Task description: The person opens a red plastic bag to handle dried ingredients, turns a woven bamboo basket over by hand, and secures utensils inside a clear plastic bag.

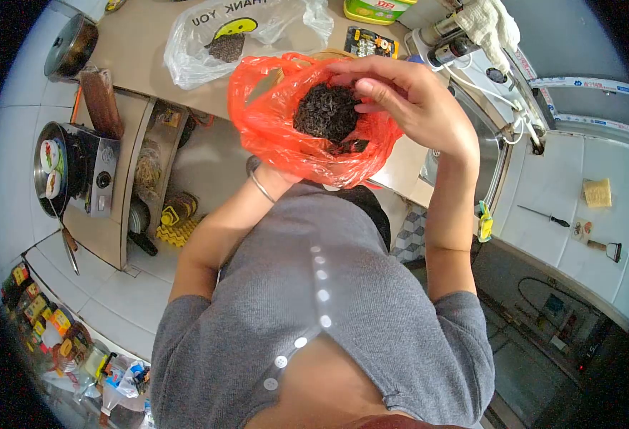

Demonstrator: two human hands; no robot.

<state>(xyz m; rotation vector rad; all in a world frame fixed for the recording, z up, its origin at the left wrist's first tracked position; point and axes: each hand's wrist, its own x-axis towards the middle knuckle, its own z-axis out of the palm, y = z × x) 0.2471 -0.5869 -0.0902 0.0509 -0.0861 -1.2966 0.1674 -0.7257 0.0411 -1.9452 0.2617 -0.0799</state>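
Note:
A red plastic bag [257,136] hangs open in front of my body, with a dark, shredded, dried-looking mass [327,112] inside. My left hand [277,177] is under the lower left side of the bag, its fingers mostly hidden by the plastic. At the bag's upper right rim is my right hand [404,96], its fingers bent over the dark mass; whether they pinch anything is hard to tell. Behind the bag, a clear plastic bag [186,46] with a yellow smiley print lies on the counter [132,53], holding small dark grains [226,48].
A black packet [372,43] and a yellow-green container [377,10] stand behind the red bag. At left are a stove [103,175] with a pan and a dark pot [71,46]. The sink [464,107] is at right, bottles and jars [50,322] lower left.

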